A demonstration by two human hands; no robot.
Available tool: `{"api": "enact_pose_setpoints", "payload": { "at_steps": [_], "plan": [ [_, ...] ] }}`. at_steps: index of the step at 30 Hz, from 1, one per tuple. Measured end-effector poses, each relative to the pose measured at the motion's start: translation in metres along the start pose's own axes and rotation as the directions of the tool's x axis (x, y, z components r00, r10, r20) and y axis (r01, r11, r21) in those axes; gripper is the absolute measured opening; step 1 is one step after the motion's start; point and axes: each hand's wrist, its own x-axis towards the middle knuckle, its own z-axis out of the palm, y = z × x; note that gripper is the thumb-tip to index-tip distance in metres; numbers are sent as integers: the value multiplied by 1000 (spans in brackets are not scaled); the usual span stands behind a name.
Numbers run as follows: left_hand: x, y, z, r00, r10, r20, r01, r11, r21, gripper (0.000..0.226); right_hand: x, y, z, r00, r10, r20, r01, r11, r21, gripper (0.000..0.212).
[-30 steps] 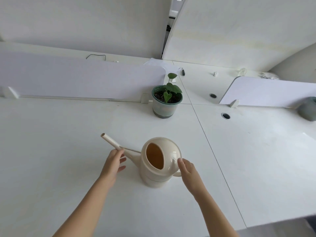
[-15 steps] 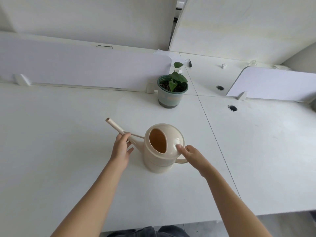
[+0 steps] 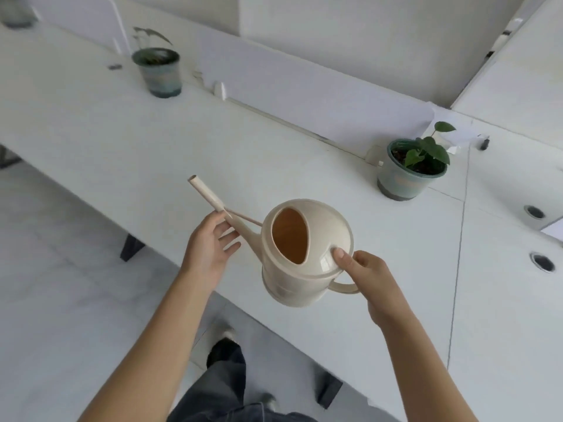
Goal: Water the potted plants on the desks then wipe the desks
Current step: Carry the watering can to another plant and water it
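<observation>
A cream watering can [image 3: 304, 254] hangs in the air above the front edge of the white desk [image 3: 152, 132]. My right hand [image 3: 370, 278] grips its handle, thumb on the lid. My left hand [image 3: 210, 245] holds the long spout from below with fingers around it. The spout points up and left. A green potted plant [image 3: 411, 169] with heart-shaped leaves stands at the right by the divider. A second potted plant [image 3: 158, 70] stands far left on the neighbouring desk.
White divider panels [image 3: 304, 89] run along the back of the desks. Two cable holes [image 3: 542, 261] sit at the right. A third pot [image 3: 15, 10] shows at the top left corner. Floor and my legs [image 3: 225, 376] lie below the desk edge.
The watering can has been lifted off the desk and carried left and back. The view has swung left, showing the neighbouring desk and its plant.
</observation>
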Motion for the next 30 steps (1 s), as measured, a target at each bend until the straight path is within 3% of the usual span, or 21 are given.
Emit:
{"api": "enact_pose_setpoints", "payload": {
  "at_steps": [3,8,11,13,17,30],
  "plan": [
    [-34,8,-31,990,112,-80,-111,994,12,13,-11,-13,17,988,-28,152,27,1000,12,46],
    [-83,18,-80,919,301,-252,-268,950,159,16,-22,-24,58,934,-6,357,36,996,-76,74],
    [-106,26,-112,878,338,-338,-292,939,182,17,-28,-32,91,892,20,452,38,992,-119,93],
    [-119,32,-138,855,342,-390,-296,939,175,17,-37,-37,117,863,19,505,48,992,-120,90],
    [-141,53,-189,821,361,-442,-325,933,158,20,-53,-44,175,863,-15,506,72,993,-94,45],
    [-182,136,-331,814,411,-410,-362,912,195,35,-97,-74,339,933,-107,343,148,984,-97,47]
  ]
}}
